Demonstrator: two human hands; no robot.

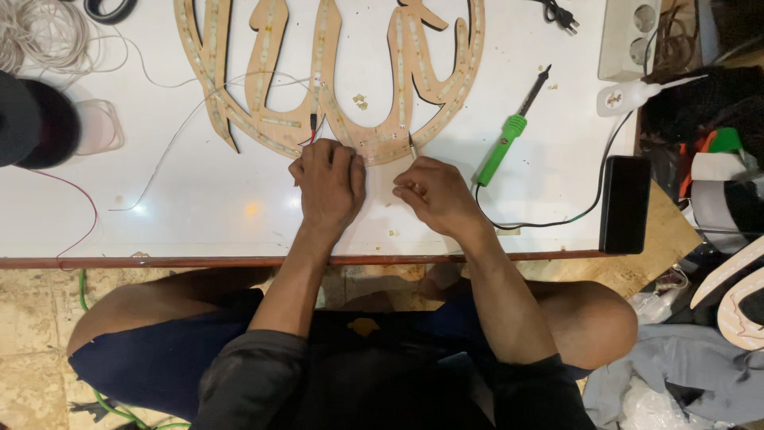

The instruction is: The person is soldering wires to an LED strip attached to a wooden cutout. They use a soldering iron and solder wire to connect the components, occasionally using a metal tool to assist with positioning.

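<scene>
A wooden cut-out sign (pixel 334 72) with light strips glued along its curved strokes lies on a white table (pixel 199 207). My left hand (pixel 328 185) rests palm down on the sign's lower edge, fingers curled over it next to a red and black wire end (pixel 312 127). My right hand (pixel 434 195) sits just to the right, fingers pinched together near the sign's bottom rim; what they pinch is too small to see. A thin white wire (pixel 171 151) runs from the sign across the table to the left.
A green-handled soldering iron (pixel 509 135) lies right of my hands, its black cord looping toward a black box (pixel 625 203) at the table's right edge. A glue bottle (pixel 633 95) and power strip (pixel 629 32) sit at the back right. Coiled wire (pixel 40 32) lies at the back left.
</scene>
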